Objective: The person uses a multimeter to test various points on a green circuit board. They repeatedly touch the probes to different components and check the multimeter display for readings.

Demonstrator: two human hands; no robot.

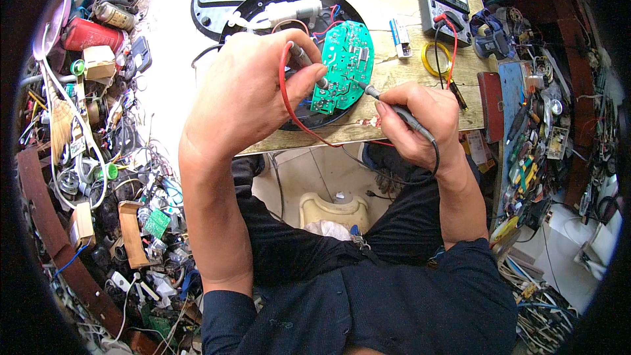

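A green circuit board [339, 46] lies over a round black housing [351, 10] on the wooden bench. My left hand [240, 85] is closed around a grey test probe [300, 56] with a red lead, its tip down at the board's left part. From the right, my right hand [426, 115] pinches a second grey test probe [406, 117] with a black lead. Its point reaches the middle of the board; whether it touches cannot be made out. Both leads appear to belong to the analog multimeter [442, 10] at the back right.
Behind the housing lies a round grey lid [230, 6]. A white cylindrical part [296, 10] sits inside the housing. Near the multimeter are a small box [399, 39] and a yellow ring [427, 60]. Electronic clutter [148, 230] fills the left side; tools [526, 158] crowd the right.
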